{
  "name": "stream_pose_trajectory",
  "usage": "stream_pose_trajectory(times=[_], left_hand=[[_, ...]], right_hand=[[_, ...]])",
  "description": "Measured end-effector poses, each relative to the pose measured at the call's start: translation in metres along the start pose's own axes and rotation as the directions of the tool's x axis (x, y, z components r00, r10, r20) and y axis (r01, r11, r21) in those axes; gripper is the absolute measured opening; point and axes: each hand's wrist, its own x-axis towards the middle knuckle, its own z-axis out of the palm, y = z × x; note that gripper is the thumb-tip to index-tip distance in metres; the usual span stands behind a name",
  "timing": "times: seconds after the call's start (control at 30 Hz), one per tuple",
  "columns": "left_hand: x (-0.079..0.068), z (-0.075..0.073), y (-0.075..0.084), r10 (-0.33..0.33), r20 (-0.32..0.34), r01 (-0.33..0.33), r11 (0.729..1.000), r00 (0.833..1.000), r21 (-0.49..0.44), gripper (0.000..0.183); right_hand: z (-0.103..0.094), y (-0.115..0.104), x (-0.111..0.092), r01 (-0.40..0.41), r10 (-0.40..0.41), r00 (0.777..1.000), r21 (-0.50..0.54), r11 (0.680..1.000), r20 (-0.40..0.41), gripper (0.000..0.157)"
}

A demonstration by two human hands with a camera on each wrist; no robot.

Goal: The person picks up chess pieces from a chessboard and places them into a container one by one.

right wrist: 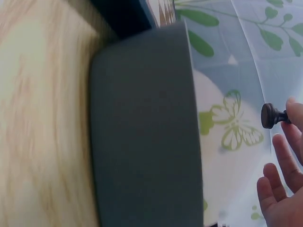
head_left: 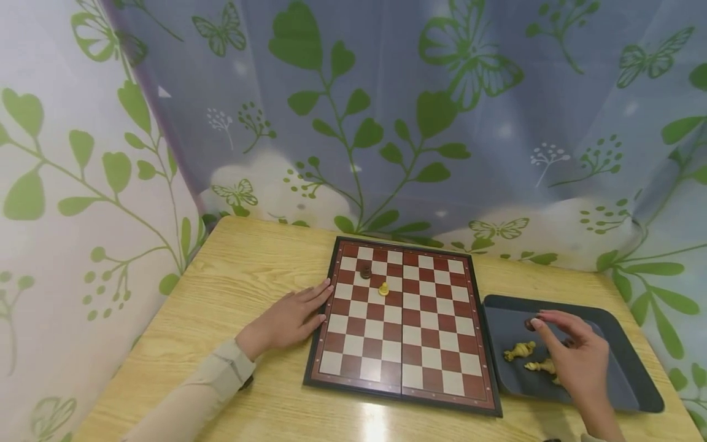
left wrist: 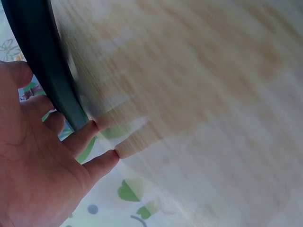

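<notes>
A red and white chessboard (head_left: 411, 331) with a dark frame lies on the table. On its upper left squares stand a dark chess piece (head_left: 366, 271) and, a bit lower to the right, a cream pawn (head_left: 383, 289). My left hand (head_left: 289, 319) rests on the table with its fingers extended, fingertips at the board's left edge. Above the grey tray (head_left: 618, 344), my right hand (head_left: 582, 359) pinches a dark chess piece (right wrist: 271, 116) between thumb and fingers; its round base shows in the right wrist view, while the fingers hide its head.
Inside the tray lie cream chess pieces (head_left: 519, 350) on their sides, some partly hidden under the right hand. The tray stands just right of the board. A patterned curtain (head_left: 386, 123) hangs behind the wooden table (head_left: 259, 264).
</notes>
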Motion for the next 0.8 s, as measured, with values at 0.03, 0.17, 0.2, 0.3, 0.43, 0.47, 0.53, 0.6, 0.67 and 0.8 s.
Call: stream_pose_trajectory(times=[0.03,0.17,0.2,0.3,0.43,0.47,0.53,0.6,0.67,0.8], left_hand=[[0.000,0.000,0.000,0.000,-0.001,0.000,1.000,1.000,0.001,0.061],[-0.001,0.001,-0.001,-0.003,-0.002,0.003,1.000,1.000,0.004,0.061],[-0.001,0.001,-0.001,-0.002,-0.002,0.002,1.000,1.000,0.003,0.061],[-0.001,0.002,-0.001,0.000,-0.002,0.000,1.000,1.000,0.000,0.061],[-0.001,0.002,0.000,0.006,-0.008,-0.006,1.000,1.000,0.003,0.061],[-0.001,0.002,-0.001,0.005,-0.007,-0.005,1.000,1.000,0.011,0.062],[-0.001,0.002,-0.001,0.011,-0.013,-0.011,1.000,1.000,0.010,0.061],[-0.001,0.001,0.000,0.015,-0.015,-0.015,1.000,1.000,0.004,0.061],[-0.001,0.001,-0.001,0.023,-0.015,-0.023,1.000,1.000,0.000,0.061],[-0.002,0.000,-0.001,0.025,-0.012,-0.025,1.000,1.000,-0.001,0.061]], right_hand=[[-0.003,0.001,0.000,-0.002,0.002,1.000,-0.009,1.000,0.000,0.019],[-0.013,0.006,0.000,-0.028,0.027,1.000,-0.035,0.999,-0.015,0.019],[-0.015,0.008,0.000,-0.033,0.033,0.999,-0.033,0.999,-0.019,0.019],[-0.021,0.011,-0.002,-0.061,0.060,0.998,-0.040,0.997,-0.031,0.019],[-0.026,0.015,-0.004,-0.113,0.110,0.993,-0.074,0.991,-0.044,0.018],[-0.027,0.016,-0.005,-0.126,0.122,0.991,-0.084,0.988,-0.047,0.018],[-0.028,0.019,-0.007,-0.152,0.148,0.988,-0.097,0.984,-0.049,0.018],[-0.029,0.021,-0.009,-0.170,0.165,0.985,-0.102,0.980,-0.054,0.019],[-0.029,0.024,-0.011,-0.185,0.179,0.982,-0.108,0.977,-0.059,0.019],[-0.031,0.026,-0.013,-0.210,0.204,0.977,-0.126,0.970,-0.059,0.019]])
